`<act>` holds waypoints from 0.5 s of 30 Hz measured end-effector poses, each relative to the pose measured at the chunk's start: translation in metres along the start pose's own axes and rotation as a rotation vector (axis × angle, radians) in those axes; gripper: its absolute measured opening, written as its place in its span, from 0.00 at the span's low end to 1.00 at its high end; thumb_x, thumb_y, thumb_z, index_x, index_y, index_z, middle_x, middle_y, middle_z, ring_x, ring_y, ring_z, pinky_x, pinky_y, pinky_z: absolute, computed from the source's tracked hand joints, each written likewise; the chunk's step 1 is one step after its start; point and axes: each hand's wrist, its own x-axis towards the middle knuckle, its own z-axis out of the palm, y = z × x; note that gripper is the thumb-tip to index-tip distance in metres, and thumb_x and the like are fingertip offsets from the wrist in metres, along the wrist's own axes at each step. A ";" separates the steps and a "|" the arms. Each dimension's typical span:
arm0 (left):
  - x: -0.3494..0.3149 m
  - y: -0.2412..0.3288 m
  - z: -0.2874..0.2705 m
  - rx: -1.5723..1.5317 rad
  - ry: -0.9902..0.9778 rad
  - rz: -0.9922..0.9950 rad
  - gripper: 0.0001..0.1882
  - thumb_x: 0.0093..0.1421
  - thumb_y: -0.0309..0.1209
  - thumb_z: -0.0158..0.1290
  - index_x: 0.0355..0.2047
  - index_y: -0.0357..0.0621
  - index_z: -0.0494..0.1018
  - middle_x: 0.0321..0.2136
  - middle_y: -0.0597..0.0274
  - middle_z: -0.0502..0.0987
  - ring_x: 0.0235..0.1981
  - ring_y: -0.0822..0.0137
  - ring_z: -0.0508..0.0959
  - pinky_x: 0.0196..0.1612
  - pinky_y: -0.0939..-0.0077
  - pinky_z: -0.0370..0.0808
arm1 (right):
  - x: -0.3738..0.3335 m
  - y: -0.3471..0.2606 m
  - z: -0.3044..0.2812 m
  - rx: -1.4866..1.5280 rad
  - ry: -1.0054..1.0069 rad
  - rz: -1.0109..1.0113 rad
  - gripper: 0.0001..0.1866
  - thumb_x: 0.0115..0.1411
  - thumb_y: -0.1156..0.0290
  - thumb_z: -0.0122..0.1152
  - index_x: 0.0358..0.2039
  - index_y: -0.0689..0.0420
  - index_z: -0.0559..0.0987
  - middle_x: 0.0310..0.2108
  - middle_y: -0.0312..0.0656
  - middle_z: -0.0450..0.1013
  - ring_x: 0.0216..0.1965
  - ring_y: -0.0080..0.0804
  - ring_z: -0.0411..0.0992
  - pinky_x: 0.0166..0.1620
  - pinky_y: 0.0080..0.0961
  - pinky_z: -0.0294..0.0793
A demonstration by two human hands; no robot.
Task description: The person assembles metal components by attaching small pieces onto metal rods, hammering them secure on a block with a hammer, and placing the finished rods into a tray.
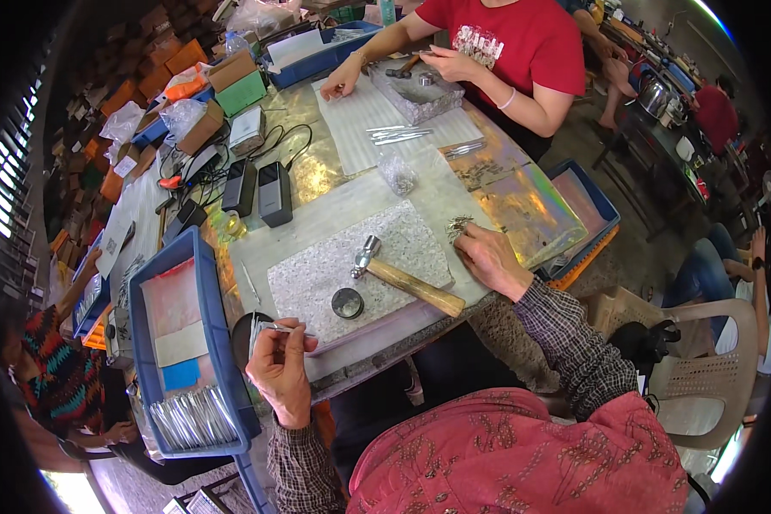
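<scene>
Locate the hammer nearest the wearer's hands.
In the head view, the hammer lies near the centre on the speckled slab, just right of and beyond the small dark disc.

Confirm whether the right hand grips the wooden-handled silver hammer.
No: the hammer lies on the speckled grey stone slab, apart from the right hand.

A head-worn fisheye looks down and forward from close above the table.

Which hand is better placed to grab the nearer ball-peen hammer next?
Probably the right hand: nearer the wooden hammer handle, though touching a silvery clump; the left hand pinches a slim silvery piece.
</scene>
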 end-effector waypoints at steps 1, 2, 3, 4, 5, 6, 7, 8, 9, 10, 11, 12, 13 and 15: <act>0.001 -0.001 0.001 0.006 -0.009 -0.004 0.04 0.63 0.22 0.54 0.35 0.33 0.74 0.27 0.63 0.78 0.24 0.75 0.77 0.31 0.83 0.73 | 0.001 0.001 0.000 -0.016 -0.014 -0.026 0.04 0.49 0.77 0.58 0.26 0.61 0.73 0.26 0.46 0.67 0.29 0.47 0.71 0.29 0.40 0.71; 0.001 -0.001 0.001 0.013 -0.017 -0.010 0.04 0.63 0.22 0.54 0.36 0.33 0.75 0.27 0.64 0.78 0.24 0.75 0.77 0.31 0.83 0.73 | 0.002 0.001 0.000 -0.030 -0.029 -0.053 0.04 0.48 0.77 0.58 0.26 0.61 0.72 0.26 0.46 0.66 0.29 0.47 0.71 0.29 0.40 0.70; 0.001 -0.001 0.003 0.013 -0.016 -0.010 0.04 0.63 0.22 0.54 0.36 0.33 0.75 0.27 0.64 0.78 0.24 0.75 0.77 0.31 0.83 0.73 | 0.003 0.003 0.000 -0.029 -0.030 -0.053 0.04 0.48 0.77 0.58 0.26 0.61 0.72 0.26 0.46 0.66 0.29 0.47 0.71 0.29 0.40 0.70; 0.001 0.000 0.005 0.020 -0.010 -0.016 0.03 0.62 0.22 0.54 0.34 0.33 0.75 0.25 0.64 0.78 0.25 0.75 0.78 0.31 0.83 0.74 | 0.004 0.005 -0.001 -0.036 -0.051 -0.091 0.05 0.48 0.77 0.59 0.27 0.61 0.72 0.27 0.45 0.66 0.30 0.45 0.71 0.30 0.39 0.71; 0.001 0.000 0.007 0.025 -0.005 -0.023 0.03 0.62 0.21 0.54 0.33 0.33 0.75 0.24 0.64 0.78 0.25 0.75 0.79 0.31 0.83 0.75 | 0.006 0.006 -0.002 -0.044 -0.072 -0.129 0.06 0.49 0.76 0.60 0.27 0.60 0.73 0.28 0.45 0.66 0.31 0.44 0.71 0.31 0.37 0.72; 0.001 -0.001 0.007 0.025 -0.005 -0.024 0.03 0.62 0.21 0.54 0.33 0.33 0.75 0.24 0.64 0.78 0.25 0.75 0.79 0.31 0.83 0.75 | 0.007 0.006 -0.003 -0.044 -0.073 -0.129 0.06 0.49 0.76 0.60 0.27 0.60 0.73 0.28 0.45 0.66 0.31 0.44 0.71 0.31 0.37 0.72; 0.000 -0.002 0.008 0.045 -0.005 -0.013 0.03 0.62 0.21 0.54 0.33 0.32 0.75 0.24 0.64 0.78 0.25 0.75 0.79 0.31 0.82 0.75 | 0.009 0.004 -0.005 -0.029 -0.085 -0.146 0.05 0.50 0.75 0.59 0.26 0.60 0.72 0.28 0.45 0.65 0.31 0.44 0.70 0.31 0.37 0.71; 0.000 -0.003 0.008 0.065 -0.006 -0.002 0.03 0.62 0.21 0.54 0.34 0.32 0.75 0.23 0.64 0.78 0.25 0.75 0.79 0.31 0.82 0.75 | 0.011 0.004 -0.007 -0.014 -0.096 -0.162 0.06 0.50 0.74 0.58 0.26 0.61 0.71 0.28 0.45 0.65 0.31 0.44 0.70 0.31 0.37 0.70; 0.000 -0.004 0.008 0.065 -0.007 -0.002 0.03 0.62 0.21 0.54 0.34 0.32 0.75 0.23 0.64 0.78 0.25 0.75 0.79 0.31 0.82 0.75 | 0.011 0.004 -0.007 -0.014 -0.095 -0.162 0.06 0.50 0.74 0.58 0.26 0.61 0.71 0.28 0.45 0.65 0.31 0.44 0.70 0.31 0.37 0.70; 0.000 -0.004 0.007 0.076 -0.025 -0.012 0.04 0.62 0.21 0.54 0.35 0.32 0.75 0.25 0.64 0.78 0.25 0.75 0.78 0.31 0.83 0.74 | 0.011 0.005 -0.008 0.008 -0.106 -0.182 0.06 0.51 0.72 0.56 0.26 0.61 0.70 0.28 0.46 0.64 0.31 0.45 0.69 0.31 0.38 0.69; 0.000 -0.005 0.007 0.087 -0.042 -0.022 0.04 0.62 0.21 0.54 0.37 0.33 0.75 0.27 0.64 0.78 0.25 0.76 0.78 0.32 0.83 0.74 | 0.012 0.005 -0.009 0.030 -0.118 -0.203 0.07 0.52 0.70 0.55 0.25 0.61 0.69 0.28 0.46 0.64 0.31 0.45 0.69 0.31 0.38 0.69; 0.000 -0.006 0.007 0.088 -0.041 -0.022 0.04 0.62 0.21 0.54 0.37 0.33 0.75 0.27 0.64 0.78 0.25 0.76 0.78 0.32 0.83 0.74 | 0.014 0.005 -0.011 0.031 -0.117 -0.204 0.07 0.52 0.70 0.55 0.25 0.61 0.69 0.28 0.46 0.64 0.31 0.45 0.69 0.31 0.38 0.69; 0.001 -0.006 0.007 0.086 -0.041 -0.016 0.04 0.62 0.21 0.54 0.37 0.33 0.75 0.27 0.64 0.78 0.25 0.76 0.78 0.32 0.83 0.74 | 0.016 0.003 -0.015 0.045 -0.136 -0.228 0.06 0.51 0.72 0.55 0.26 0.60 0.69 0.28 0.45 0.64 0.32 0.44 0.69 0.32 0.38 0.69; 0.000 -0.008 0.007 0.084 -0.046 -0.011 0.04 0.62 0.21 0.54 0.37 0.32 0.75 0.27 0.64 0.78 0.25 0.76 0.78 0.32 0.83 0.74 | 0.018 0.003 -0.017 0.058 -0.156 -0.248 0.05 0.50 0.73 0.54 0.26 0.60 0.70 0.28 0.45 0.65 0.33 0.44 0.69 0.32 0.38 0.69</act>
